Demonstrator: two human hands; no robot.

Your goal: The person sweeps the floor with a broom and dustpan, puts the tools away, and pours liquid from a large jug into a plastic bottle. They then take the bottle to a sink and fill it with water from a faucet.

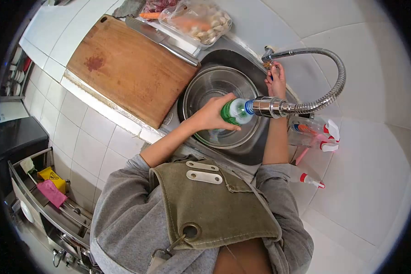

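Note:
My left hand (213, 113) is wrapped round a clear plastic bottle (240, 111) with a green label, tilted over the sink. The bottle's blue-ringed neck meets the metal spray head (267, 107) of the flexible tap; whether water runs cannot be seen. At the tap's wall valve (268, 57), my right hand (276, 81) has its fingers curled together. A small dark-blue bit shows between them, too small to name. Below the bottle, a round metal basin (201, 82) sits in the sink (219, 54).
On the left counter lie a wooden cutting board (128, 68) with a red stain and a knife (164, 42) on its far edge. Behind are a tray of garlic (208, 27) and carrots (150, 15). Spray bottles (308, 130) stand to the right.

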